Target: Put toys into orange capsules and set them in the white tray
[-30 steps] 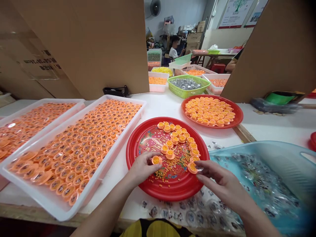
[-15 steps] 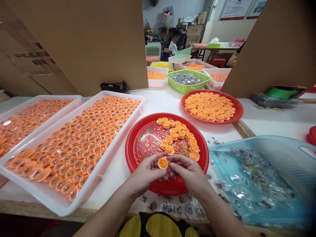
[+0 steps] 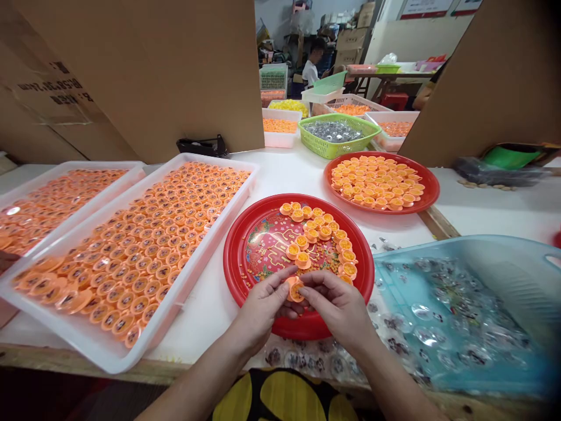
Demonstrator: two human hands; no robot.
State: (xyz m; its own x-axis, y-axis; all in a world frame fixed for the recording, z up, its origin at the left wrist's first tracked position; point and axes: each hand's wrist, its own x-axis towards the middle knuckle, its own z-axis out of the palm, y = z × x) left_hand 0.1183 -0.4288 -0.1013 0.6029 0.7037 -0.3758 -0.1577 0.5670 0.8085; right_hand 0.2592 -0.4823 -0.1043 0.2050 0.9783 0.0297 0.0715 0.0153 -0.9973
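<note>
The left hand [image 3: 261,309] and the right hand [image 3: 338,306] are both closed on a small orange cap [image 3: 296,291], pinching it over a red plate [image 3: 232,275]. More caps sit on the plate. A white tray [image 3: 186,280] full of caps is on the left, and a blue basket [image 3: 482,242] is on the right.

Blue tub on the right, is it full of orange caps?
No, the blue plastic tub holds clear plastic blisters with dark markings.

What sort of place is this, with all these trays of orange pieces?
Probably a workshop assembling plastic items by hand: white trays hold rows of orange pieces, a blue basin holds clear plastic shells, and cardboard dividers separate work spots.
</note>
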